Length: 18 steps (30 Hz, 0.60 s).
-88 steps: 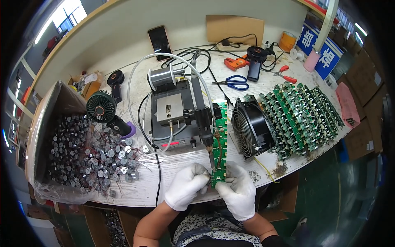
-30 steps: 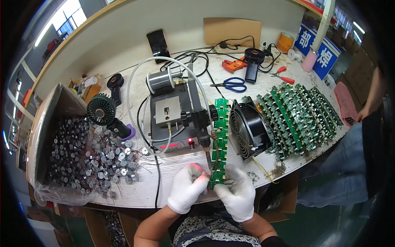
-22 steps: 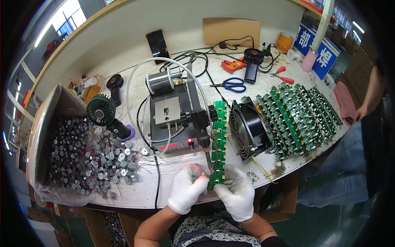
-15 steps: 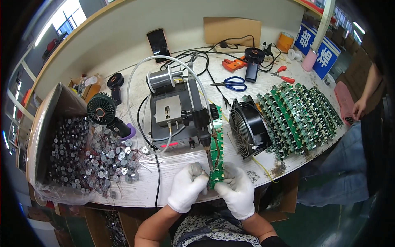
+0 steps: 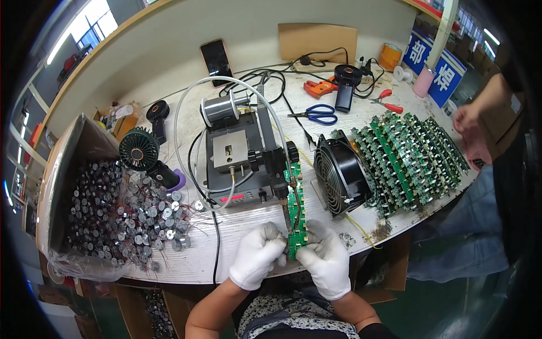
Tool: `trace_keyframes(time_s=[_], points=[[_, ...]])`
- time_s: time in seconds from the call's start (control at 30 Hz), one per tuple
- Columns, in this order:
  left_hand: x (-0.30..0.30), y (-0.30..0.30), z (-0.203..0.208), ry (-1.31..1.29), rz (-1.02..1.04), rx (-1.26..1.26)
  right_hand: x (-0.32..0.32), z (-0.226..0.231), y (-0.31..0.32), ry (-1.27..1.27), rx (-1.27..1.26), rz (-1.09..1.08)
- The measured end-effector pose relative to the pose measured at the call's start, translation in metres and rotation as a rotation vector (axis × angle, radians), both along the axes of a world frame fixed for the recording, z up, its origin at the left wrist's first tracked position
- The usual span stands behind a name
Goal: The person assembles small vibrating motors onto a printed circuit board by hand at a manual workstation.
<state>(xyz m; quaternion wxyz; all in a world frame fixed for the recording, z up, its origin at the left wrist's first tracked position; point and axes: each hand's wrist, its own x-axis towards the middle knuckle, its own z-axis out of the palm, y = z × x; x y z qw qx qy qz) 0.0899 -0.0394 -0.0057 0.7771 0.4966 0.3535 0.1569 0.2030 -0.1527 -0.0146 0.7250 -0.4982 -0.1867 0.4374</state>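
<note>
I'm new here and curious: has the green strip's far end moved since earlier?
Yes: against the square black fan, the green strip has swung its far end left, widening the gap.

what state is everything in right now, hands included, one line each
green circuit strip: held at its near end
left hand: gloved, fingers pinched beside the strip
right hand: gloved, gripping the strip
soldering iron: mounted, tip down
display: lit red
solder spool: wire wound on
phone: screen dark, leaning
red-handled pliers: handles spread
box: open, metal cylinders spilling out
</note>
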Motion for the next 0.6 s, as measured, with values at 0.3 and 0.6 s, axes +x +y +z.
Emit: trace_keyframes(time_s=[0.3, 0.6], points=[[0.000, -0.001, 0.002, 0.021, 0.003, -0.015, -0.001, 0.001, 0.000, -0.024, 0.044, 0.013], [0.002, -0.003, 0.010, 0.026, 0.015, 0.028, -0.003, 0.004, -0.002, -0.071, 0.035, -0.010]])
